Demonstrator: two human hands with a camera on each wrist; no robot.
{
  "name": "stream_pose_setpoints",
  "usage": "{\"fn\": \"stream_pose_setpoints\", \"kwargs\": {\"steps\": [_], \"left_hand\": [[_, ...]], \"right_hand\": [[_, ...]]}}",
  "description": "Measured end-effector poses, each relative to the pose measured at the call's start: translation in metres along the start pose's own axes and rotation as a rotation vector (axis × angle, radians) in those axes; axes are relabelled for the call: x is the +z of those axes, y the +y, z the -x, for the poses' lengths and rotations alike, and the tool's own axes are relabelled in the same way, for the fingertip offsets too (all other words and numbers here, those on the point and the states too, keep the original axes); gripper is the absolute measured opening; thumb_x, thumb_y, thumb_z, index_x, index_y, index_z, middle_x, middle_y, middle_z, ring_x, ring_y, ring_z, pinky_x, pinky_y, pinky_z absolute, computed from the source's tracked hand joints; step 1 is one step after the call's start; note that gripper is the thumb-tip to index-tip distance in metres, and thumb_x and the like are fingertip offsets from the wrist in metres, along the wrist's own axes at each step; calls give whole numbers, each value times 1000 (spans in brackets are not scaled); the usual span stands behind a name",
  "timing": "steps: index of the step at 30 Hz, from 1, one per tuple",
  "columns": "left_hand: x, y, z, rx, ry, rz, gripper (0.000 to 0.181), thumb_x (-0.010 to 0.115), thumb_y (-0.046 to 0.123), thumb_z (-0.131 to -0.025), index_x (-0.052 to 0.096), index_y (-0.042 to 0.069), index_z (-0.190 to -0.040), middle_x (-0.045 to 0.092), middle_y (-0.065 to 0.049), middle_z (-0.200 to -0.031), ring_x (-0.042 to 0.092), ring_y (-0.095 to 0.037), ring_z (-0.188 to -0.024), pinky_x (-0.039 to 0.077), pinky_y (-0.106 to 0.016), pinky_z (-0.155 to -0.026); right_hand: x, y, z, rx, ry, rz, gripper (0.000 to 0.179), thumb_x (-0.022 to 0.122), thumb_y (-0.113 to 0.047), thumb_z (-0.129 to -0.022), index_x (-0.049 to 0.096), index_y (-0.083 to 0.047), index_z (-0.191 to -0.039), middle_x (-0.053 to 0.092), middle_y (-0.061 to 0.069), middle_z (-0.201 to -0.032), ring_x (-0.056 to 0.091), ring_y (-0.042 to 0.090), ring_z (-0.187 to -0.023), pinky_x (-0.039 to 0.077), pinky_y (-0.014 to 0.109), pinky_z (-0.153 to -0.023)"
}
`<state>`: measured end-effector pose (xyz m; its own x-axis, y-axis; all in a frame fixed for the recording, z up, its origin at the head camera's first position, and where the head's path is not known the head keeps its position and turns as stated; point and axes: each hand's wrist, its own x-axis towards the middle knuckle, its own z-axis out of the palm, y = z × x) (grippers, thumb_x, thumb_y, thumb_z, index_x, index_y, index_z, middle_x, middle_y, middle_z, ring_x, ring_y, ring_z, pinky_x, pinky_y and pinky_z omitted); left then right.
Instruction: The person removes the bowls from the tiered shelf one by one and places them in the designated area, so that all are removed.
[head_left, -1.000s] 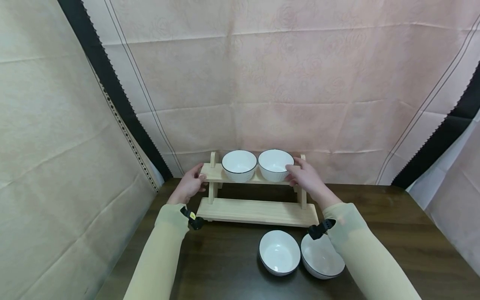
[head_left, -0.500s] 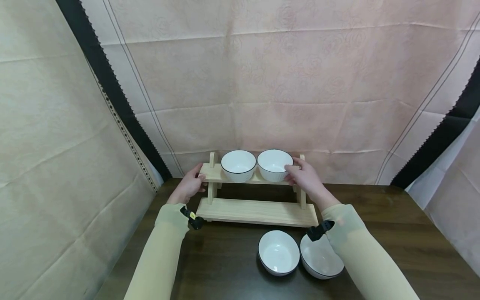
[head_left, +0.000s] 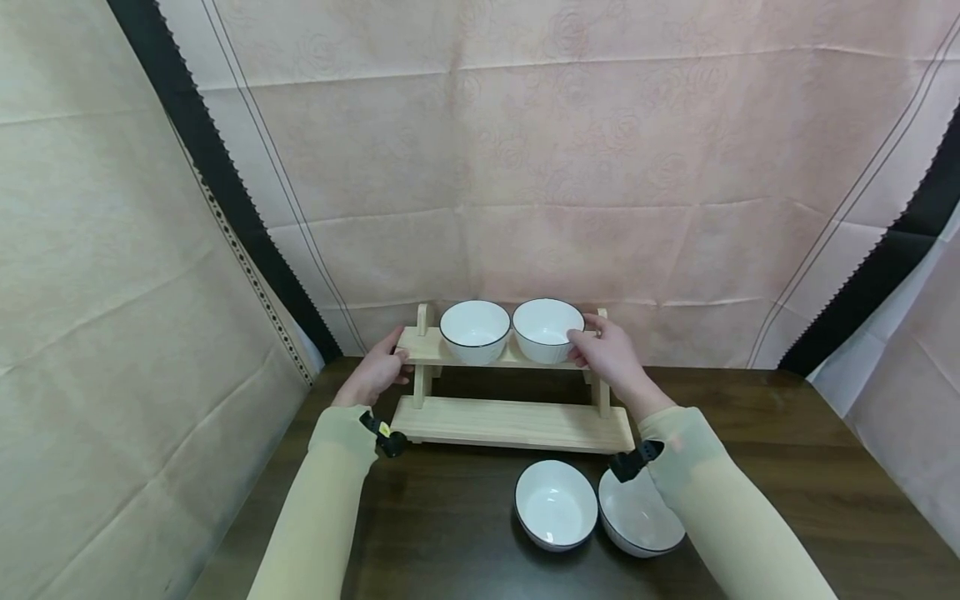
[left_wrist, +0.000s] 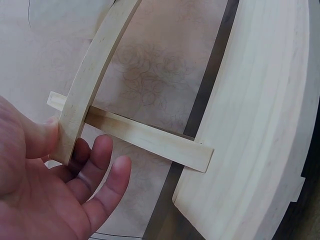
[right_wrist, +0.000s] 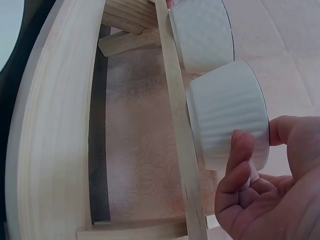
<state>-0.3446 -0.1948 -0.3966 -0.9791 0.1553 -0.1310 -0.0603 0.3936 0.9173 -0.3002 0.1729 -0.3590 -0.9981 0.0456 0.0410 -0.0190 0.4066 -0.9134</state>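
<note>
A two-tier pale wooden rack (head_left: 510,423) stands on the dark table. My left hand (head_left: 377,371) holds the left end of its upper shelf (left_wrist: 95,65), thumb on one face and fingers curled around the other. Two white bowls with dark rims sit side by side on that upper shelf, the left bowl (head_left: 475,353) and the right bowl (head_left: 543,352). My right hand (head_left: 611,358) grips the right bowl at its right side. In the right wrist view, the thumb (right_wrist: 282,128) is at the rim and the curled fingers (right_wrist: 239,150) lie against the ribbed outer wall.
Nearer to me on the table (head_left: 420,533) stand two more white bowls, a front left bowl (head_left: 557,504) and a front right bowl (head_left: 637,517), partly covered by my right sleeve. Pale cloth (head_left: 570,167) hangs behind the rack and at both sides.
</note>
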Motion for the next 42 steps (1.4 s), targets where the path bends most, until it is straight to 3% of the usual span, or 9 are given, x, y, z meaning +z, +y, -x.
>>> {"fn": "stream_pose_setpoints", "kwargs": {"steps": [2,8,15,23,42], "left_hand": [[0,-7,-6,13,8,-12,62,33,13,-99,3,23,-152,40,-18,-135,49,-30,-102,50,-36,-80],[-1,-8,-6,7,6,-11,61,33,14,-99,3,24,-152,39,-18,-137,49,-31,-104,49,-38,-83],[0,-7,-5,4,4,-12,61,32,13,-99,4,25,-152,40,-17,-135,48,-30,-103,48,-40,-84],[-1,-6,-4,-8,-1,-8,61,32,15,-100,3,27,-152,38,-15,-138,46,-32,-106,46,-45,-91],[-1,-11,-4,18,23,-31,59,34,18,-101,5,24,-152,39,-14,-139,51,-30,-103,49,-42,-86]], "right_hand": [[0,0,0,-2,1,2,60,54,-31,-91,35,-6,-143,67,13,-85,63,16,-70,55,26,-65],[-1,1,0,-4,5,0,61,54,-32,-91,34,-6,-143,67,14,-86,63,16,-71,55,26,-66],[0,1,3,16,-4,8,61,53,-36,-91,34,-11,-144,66,15,-93,64,20,-75,56,36,-74],[-1,0,4,23,-13,19,62,52,-36,-92,32,-13,-145,64,15,-99,64,21,-76,55,27,-67],[0,5,4,-1,9,-23,61,50,-24,-88,32,-12,-145,67,15,-89,64,19,-72,55,27,-66]]}}
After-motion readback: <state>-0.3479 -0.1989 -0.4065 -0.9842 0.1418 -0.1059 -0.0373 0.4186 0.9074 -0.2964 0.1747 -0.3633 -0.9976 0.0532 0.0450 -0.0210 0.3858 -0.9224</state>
